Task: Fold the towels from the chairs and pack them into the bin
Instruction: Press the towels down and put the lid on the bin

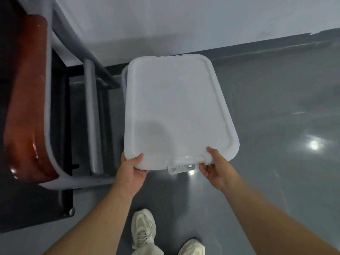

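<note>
A white plastic lid (176,111) is held flat in the middle of the view, gripped at its near edge by both hands. Beneath its far left corner a narrow curved strip of the bin (124,78) is seen; the rest of the bin is hidden by the lid, and it cannot be told whether the lid rests on the bin or is held just above it. A clear latch (181,165) hangs from the middle of the near edge, between the two hands.

The near left corner is gripped by the left hand (131,172): the thumb (138,157) is laid on the top surface and the other fingers are curled under the rim, out of sight. The near edge just right of the latch is gripped by the right hand (215,168) in the same manner, its thumb (213,151) pressed on top and its fingertips (204,168) curled up beneath the edge. Both forearms are bare.

To the left of the bin, a chair (27,100) with a glossy red-brown seat and a grey metal frame is seen, blurred. The bin stands on a grey, shiny floor (276,107), close to a white wall (165,24). A bright light reflection (313,144) is seen on the floor at the right. Two pale shoes (143,229) are seen at the bottom edge, between the forearms.
</note>
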Available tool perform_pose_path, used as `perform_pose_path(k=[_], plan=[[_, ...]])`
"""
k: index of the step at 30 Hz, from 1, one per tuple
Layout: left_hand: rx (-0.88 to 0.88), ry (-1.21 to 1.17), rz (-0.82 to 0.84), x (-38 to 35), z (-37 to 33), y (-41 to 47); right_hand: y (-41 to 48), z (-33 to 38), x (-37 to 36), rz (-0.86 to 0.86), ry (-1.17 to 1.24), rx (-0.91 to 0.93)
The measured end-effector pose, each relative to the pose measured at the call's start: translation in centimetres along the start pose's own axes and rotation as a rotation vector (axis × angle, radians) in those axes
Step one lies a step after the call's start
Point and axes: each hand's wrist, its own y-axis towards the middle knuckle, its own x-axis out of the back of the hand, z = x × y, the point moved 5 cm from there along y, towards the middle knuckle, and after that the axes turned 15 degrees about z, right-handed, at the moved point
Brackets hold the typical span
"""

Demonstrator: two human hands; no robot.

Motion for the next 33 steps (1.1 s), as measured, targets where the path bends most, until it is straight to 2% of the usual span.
perform_pose_path(k=[2, 5, 8, 10, 12, 15, 18, 20, 22, 24, 29, 33], plan=[[0.055, 0.135, -0.061, 2.1, 0.8, 1.2, 1.5, -0.7, 0.7, -0.009, -0.028, -0.031], [0.179, 0.625, -0.217, 5.6, 1.4, 3.0, 3.3, -1.0, 2.0, -0.069, -0.125, -0.044], [0.235, 0.973, -0.341, 7.2, 1.1, 4.3, 4.7, -1.6, 2.9, -0.122, -0.293, -0.053], [0.269, 1.189, -0.372, 7.5, 0.8, 5.0, 5.3, -2.3, 3.1, -0.146, -0.367, -0.062], [0.311, 1.285, -0.362, 7.9, 0.9, 5.6, 5.8, -2.6, 3.4, -0.199, -0.445, -0.064], [0.362, 1.269, -0.325, 8.8, 1.5, 6.2, 6.5, -3.1, 4.0, -0.266, -0.484, -0.068], [0.328, 1.076, -0.320, 9.3, 2.4, 6.5, 7.3, -3.7, 4.0, -0.288, -0.501, -0.052], [0.286, 0.974, -0.327, 9.3, 2.7, 6.9, 7.9, -3.9, 3.2, -0.233, -0.489, -0.030], [0.275, 0.906, -0.325, 9.2, 2.8, 7.2, 8.3, -4.5, 1.8, -0.145, -0.391, -0.067], [0.288, 0.854, -0.308, 9.3, 2.7, 7.5, 8.7, -5.0, 0.9, -0.133, -0.277, -0.104], [0.291, 0.849, -0.363, 8.8, 2.8, 7.7, 9.1, -6.1, 0.5, -0.123, -0.037, -0.138], [0.332, 0.947, -0.432, 9.0, 1.5, 8.4, 9.0, -6.4, -1.6, -0.149, -0.039, -0.161]])
